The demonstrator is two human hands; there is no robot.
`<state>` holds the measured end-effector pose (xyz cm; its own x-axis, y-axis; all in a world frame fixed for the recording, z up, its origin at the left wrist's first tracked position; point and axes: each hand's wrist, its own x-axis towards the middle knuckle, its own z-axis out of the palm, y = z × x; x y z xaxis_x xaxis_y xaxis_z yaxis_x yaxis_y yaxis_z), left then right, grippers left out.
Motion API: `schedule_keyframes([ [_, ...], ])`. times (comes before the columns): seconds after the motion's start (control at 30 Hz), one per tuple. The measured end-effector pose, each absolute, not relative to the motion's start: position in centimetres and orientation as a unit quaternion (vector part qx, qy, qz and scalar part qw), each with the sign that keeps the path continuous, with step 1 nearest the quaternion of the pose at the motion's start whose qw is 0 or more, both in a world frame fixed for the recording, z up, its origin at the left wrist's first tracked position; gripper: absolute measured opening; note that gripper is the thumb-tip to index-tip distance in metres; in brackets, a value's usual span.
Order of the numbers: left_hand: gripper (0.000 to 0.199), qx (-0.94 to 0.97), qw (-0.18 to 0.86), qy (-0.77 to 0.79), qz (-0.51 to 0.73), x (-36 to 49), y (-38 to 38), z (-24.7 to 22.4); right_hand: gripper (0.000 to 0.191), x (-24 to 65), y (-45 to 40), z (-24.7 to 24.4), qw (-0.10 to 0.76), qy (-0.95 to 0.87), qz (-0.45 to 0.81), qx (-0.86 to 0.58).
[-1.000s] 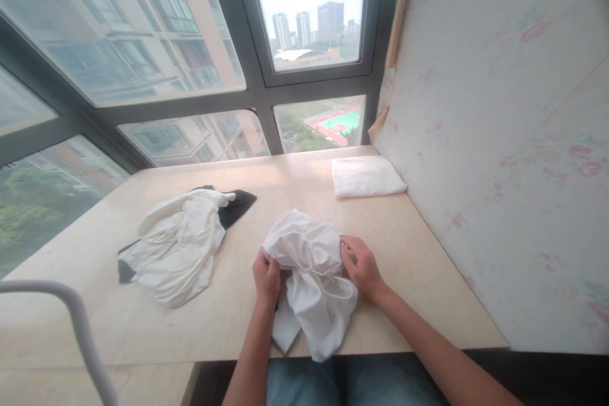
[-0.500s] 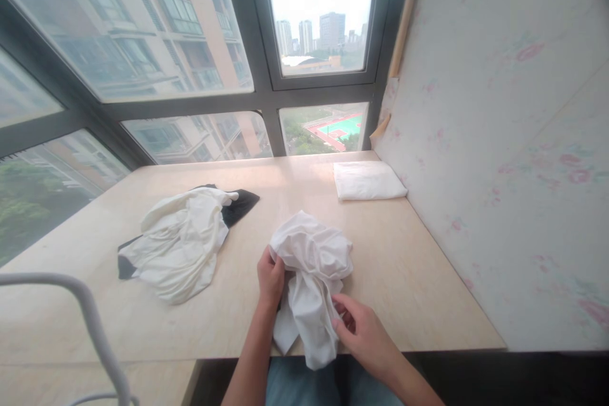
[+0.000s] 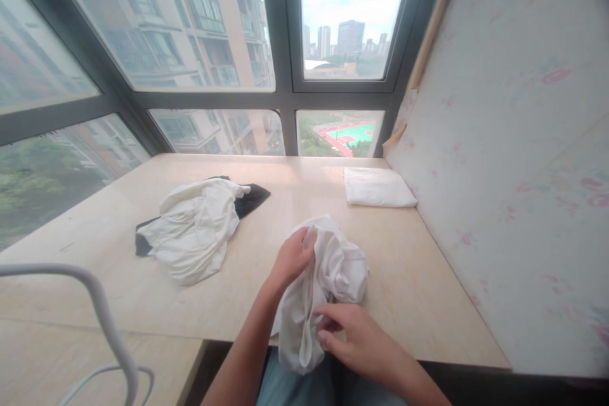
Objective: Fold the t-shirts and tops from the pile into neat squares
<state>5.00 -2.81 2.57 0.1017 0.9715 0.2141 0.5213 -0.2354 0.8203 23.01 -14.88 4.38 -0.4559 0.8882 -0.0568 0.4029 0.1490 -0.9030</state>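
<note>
A crumpled white cloth garment (image 3: 340,266) lies bunched at the table's front, its lower end hanging over the edge above my lap. My left hand (image 3: 295,254) is closed on the upper left part of the cloth, pinching a raised fold between thumb and fingers. Lower down, my right hand (image 3: 340,330) has its fingers curled against the garment's right side, with thumb and index at a hanging fold. Some of the right fingertips are hidden, and the garment's exact kind is unclear.
Left of my hands lies a loose off-white and black garment (image 3: 200,222). A folded white cloth (image 3: 380,187) rests by the papered wall (image 3: 514,158). A grey curved tube (image 3: 102,304) crosses the near left corner. Windows (image 3: 342,13) stand behind the table (image 3: 380,330).
My left hand has moved up and right, lifting a fold across the garment. The right hand stays low by the cloth, which has shifted in shape. The view has turned slightly left.
</note>
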Motion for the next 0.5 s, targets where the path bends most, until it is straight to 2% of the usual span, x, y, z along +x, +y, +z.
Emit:
schedule_keyframes([
  [0.07,0.034,0.674,0.267,0.555,0.409,4.5,-5.2,2.8,0.029,24.2,-13.0,5.0,0.304,-0.688,0.443,-0.488],
  [0.17,0.028,0.611,0.249,0.616,0.430,3.2,-10.3,1.8,0.031,25.7,-10.4,5.3,0.350,-0.683,0.374,-0.521],
  [0.23,0.026,0.570,0.281,0.653,0.411,2.4,-14.1,0.8,0.030,25.9,-9.1,5.3,0.368,-0.700,0.315,-0.525],
  [0.4,0.037,0.545,0.411,0.652,0.331,3.1,-20.5,-1.8,0.033,22.9,-5.7,5.3,0.393,-0.766,0.151,-0.485],
  [0.5,0.039,0.546,0.438,0.643,0.312,4.8,-21.6,-2.7,0.043,20.5,-3.8,4.9,0.346,-0.800,0.114,-0.478],
])
